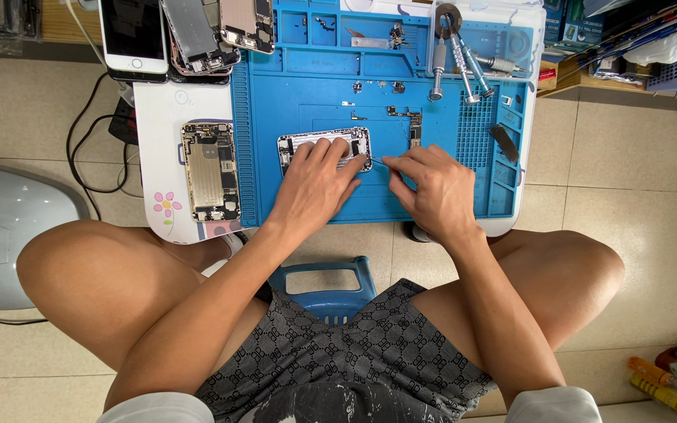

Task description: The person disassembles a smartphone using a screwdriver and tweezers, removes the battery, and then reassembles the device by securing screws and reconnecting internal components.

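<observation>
Two hands over the blue repair mat. Left hand lies flat on the opened phone shell at mat centre, fingers spread, pinning it down. Right hand is pinched shut on a thin tool, tip at the shell's right edge. Second open phone lies left of the mat; screwdrivers sit at the mat's top right.
</observation>
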